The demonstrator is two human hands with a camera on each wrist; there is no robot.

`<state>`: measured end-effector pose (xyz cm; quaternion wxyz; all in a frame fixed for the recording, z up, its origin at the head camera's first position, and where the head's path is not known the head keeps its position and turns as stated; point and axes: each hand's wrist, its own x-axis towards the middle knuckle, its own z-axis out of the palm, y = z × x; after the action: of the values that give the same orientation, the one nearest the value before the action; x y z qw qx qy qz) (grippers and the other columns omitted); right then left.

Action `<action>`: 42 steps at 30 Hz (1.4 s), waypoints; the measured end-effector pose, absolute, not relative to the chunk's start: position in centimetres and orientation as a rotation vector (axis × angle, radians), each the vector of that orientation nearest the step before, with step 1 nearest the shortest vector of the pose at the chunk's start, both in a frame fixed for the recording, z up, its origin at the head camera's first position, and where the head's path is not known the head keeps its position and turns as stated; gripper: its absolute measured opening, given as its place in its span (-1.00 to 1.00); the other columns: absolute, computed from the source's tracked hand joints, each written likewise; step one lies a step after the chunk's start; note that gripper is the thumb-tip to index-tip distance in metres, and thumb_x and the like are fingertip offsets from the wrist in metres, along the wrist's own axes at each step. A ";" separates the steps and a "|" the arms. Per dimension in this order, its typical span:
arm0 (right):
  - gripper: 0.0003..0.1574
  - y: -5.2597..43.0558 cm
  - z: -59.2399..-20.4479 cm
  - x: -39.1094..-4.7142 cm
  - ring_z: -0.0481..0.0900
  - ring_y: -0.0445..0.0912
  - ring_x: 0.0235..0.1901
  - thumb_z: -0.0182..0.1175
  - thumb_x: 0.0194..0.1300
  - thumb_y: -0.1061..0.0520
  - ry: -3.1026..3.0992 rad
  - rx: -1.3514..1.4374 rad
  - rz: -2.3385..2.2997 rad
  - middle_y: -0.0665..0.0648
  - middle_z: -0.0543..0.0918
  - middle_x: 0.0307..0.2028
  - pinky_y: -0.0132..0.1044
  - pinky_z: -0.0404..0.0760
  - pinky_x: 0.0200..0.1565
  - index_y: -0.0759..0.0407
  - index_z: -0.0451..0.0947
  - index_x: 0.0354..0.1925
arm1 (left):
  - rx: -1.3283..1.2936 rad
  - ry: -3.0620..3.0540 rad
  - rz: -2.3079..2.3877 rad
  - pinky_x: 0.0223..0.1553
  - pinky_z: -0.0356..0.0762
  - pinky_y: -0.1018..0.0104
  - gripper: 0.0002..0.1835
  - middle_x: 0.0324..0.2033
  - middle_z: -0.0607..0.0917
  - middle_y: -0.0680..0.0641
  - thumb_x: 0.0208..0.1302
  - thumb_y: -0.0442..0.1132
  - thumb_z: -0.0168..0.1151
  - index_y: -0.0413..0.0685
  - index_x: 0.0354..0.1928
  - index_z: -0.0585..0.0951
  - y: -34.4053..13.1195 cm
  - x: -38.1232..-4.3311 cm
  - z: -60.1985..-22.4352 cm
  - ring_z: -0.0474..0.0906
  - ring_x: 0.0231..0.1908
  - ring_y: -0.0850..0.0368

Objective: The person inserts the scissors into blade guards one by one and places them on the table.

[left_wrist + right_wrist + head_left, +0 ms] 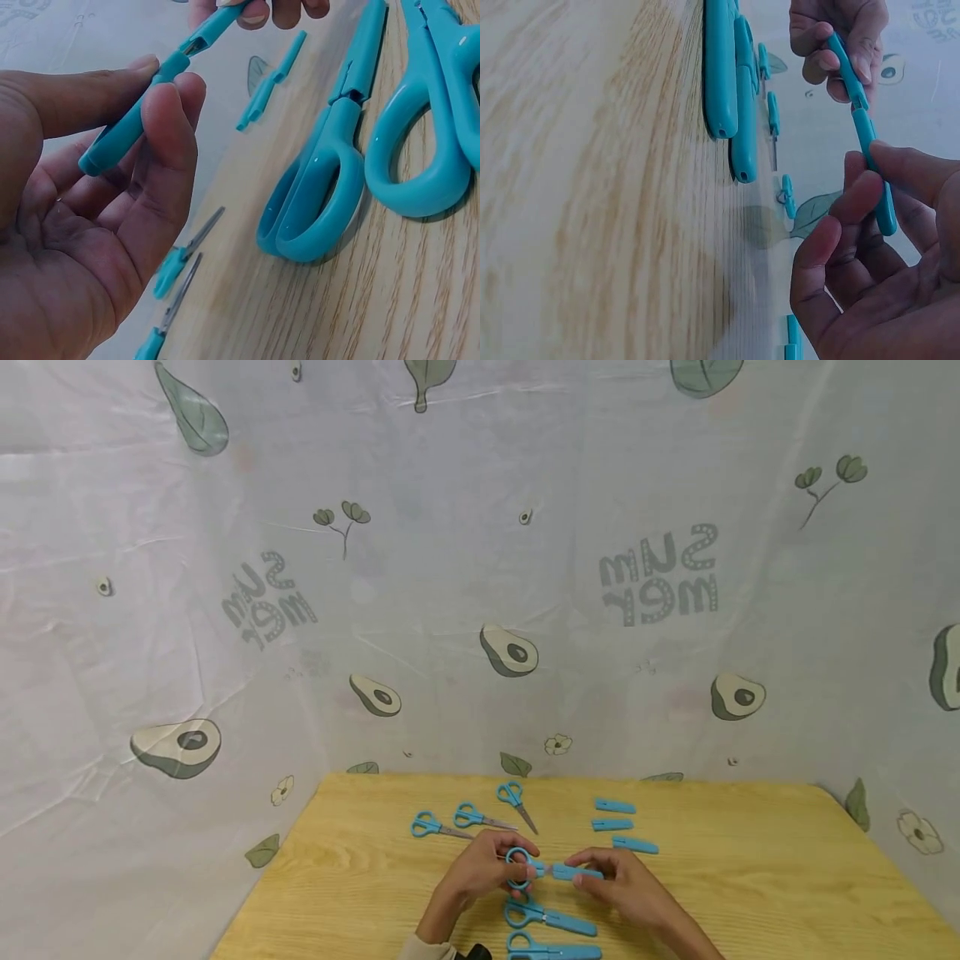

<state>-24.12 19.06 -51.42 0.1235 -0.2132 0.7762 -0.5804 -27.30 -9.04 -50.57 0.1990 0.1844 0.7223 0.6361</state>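
My left hand (482, 867) pinches the blue handle of a pair of scissors (120, 139) between thumb and fingers. In my right hand (633, 887) is a blue blade cover (865, 135), gripped between thumb and fingertips. The cover sits in line with the scissors, over most of the blade. A short stretch of blade shows between handle and cover in the head view, and only a small gap in the left wrist view. Just below the hands lie two pairs of covered scissors, an upper pair (568, 923) and a lower pair (562, 952), handles to the left.
Beyond my left hand lie three bare-bladed scissors: a left pair (426, 824), a middle pair (468, 815) and a far pair (512, 793). Three loose covers, the nearest cover (636, 845) among them, lie beyond my right hand. A printed curtain (450, 568) hangs behind the wooden table (765, 877).
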 end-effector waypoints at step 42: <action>-0.62 18.6 -51.9 -24.1 0.38 -0.34 -0.61 0.25 0.57 0.18 2.285 -0.611 -1.736 -0.15 0.46 -0.61 -0.37 0.50 -0.53 0.43 0.68 0.18 | 0.513 2.029 1.806 -0.52 0.69 0.43 -0.79 -0.48 0.75 0.02 0.35 -0.50 0.42 -0.40 0.00 0.73 -7.6 -26.9 -51.2 0.73 -0.48 0.20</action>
<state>-24.13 18.58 -51.90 0.1037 -0.2071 0.7747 -0.5884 -26.95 -7.55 -51.17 0.1876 0.1825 0.7209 0.6417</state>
